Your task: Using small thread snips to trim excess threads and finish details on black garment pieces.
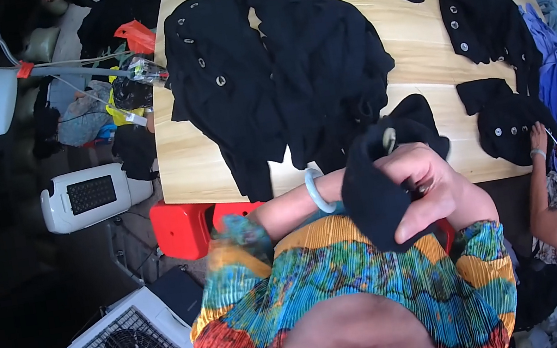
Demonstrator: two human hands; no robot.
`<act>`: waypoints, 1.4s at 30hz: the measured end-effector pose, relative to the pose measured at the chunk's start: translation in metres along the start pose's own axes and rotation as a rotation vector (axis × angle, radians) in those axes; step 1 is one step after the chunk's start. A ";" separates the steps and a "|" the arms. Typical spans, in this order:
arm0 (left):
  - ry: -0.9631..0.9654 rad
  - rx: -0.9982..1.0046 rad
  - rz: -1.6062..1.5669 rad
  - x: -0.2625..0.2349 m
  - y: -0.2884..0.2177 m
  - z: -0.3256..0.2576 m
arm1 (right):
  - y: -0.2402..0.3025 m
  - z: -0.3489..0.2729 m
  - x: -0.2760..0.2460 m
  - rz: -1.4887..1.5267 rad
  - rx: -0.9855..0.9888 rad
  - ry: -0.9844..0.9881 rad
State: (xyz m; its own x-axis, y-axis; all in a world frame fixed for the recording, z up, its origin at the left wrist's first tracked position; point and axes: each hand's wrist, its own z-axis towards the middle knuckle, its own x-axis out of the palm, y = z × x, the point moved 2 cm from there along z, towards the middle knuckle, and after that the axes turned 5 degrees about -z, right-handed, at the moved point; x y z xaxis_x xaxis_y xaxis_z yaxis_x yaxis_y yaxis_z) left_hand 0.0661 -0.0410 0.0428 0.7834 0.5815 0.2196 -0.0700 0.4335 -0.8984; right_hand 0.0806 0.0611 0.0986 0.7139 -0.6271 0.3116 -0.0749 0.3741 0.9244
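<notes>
button check on a black knit piece, held above the desk edge

head view: the right hand (430, 192) grips a small black knit garment piece (377, 188) with a pale round button (389, 138) at its top, fingers (417, 225) curled and pinched tight on the cloth. the left hand is hidden behind the same piece; only the forearm with a pale jade-coloured bangle (316, 191) shows, so i cannot tell how those fingers stand. the piece hangs just over the near edge of the light wooden desk (407, 27), at about 6 o'clock of it. a large black buttoned cardigan (264, 69) lies spread at 11 o'clock, and two more black buttoned pieces at 2 and 3 o'clock. a co-worker's hand (541, 140) rests on the 3 o'clock one.

the step in hand looks like inspecting or finishing the button area. the next move likely calls for turning the cloth while keeping it taut.
</notes>
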 end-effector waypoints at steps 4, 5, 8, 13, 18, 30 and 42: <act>-0.157 0.009 0.053 -0.037 -0.036 -0.013 | 0.012 0.007 -0.009 0.008 0.010 -0.022; -0.186 0.007 0.051 -0.046 -0.034 -0.011 | 0.005 0.004 -0.017 0.087 0.040 -0.140; -0.293 -0.007 0.073 -0.050 -0.079 -0.058 | -0.008 0.007 -0.064 -0.220 0.186 -0.364; -0.489 -0.046 0.135 -0.201 -0.234 -0.166 | -0.093 -0.015 -0.185 -0.299 0.517 -0.951; -0.701 -0.065 0.216 -0.214 -0.240 -0.153 | -0.163 -0.021 -0.237 -0.454 0.678 -1.073; -1.258 0.035 0.482 -0.281 -0.218 -0.036 | -0.218 0.008 -0.226 -0.484 0.335 -1.223; -1.266 -0.773 0.363 -0.339 0.033 -0.060 | -0.114 0.015 -0.166 -0.169 0.301 -1.092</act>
State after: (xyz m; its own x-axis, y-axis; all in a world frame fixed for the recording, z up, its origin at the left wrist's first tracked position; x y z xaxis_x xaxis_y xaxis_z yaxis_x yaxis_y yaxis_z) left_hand -0.1647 -0.2654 -0.0838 -0.2586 0.9358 -0.2394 0.5077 -0.0792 -0.8579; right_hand -0.0398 0.1122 -0.0553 -0.2439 -0.9675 0.0672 -0.3038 0.1421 0.9421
